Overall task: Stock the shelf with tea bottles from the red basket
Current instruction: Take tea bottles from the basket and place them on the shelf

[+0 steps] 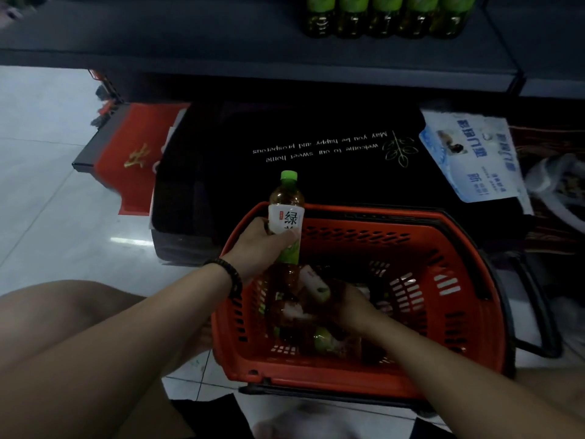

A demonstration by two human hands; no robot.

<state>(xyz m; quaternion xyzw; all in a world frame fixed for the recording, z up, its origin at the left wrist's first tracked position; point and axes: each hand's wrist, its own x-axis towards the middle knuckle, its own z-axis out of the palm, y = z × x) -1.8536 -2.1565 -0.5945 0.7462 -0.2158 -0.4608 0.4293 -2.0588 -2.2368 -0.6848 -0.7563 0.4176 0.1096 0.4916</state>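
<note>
Your right hand (348, 307) is down in the red basket (427, 369), wrapped around a lying bottle (315, 285); your left hand (258, 245) clamps an upright tea bottle (286, 217) at the far rim. Lifting both together, one could snag the rim and slip.

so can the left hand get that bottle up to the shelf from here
Probably yes: the left hand holds the tea bottle upright above the red basket rim, and nothing stands between it and the bare shelf beside the stocked bottles.

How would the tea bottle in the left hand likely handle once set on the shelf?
The tea bottle looks full, so probably fairly heavy for its size. Tall and narrow, it may tip if nudged. The left hand wraps its smooth label, which could be somewhat slippery.
</note>
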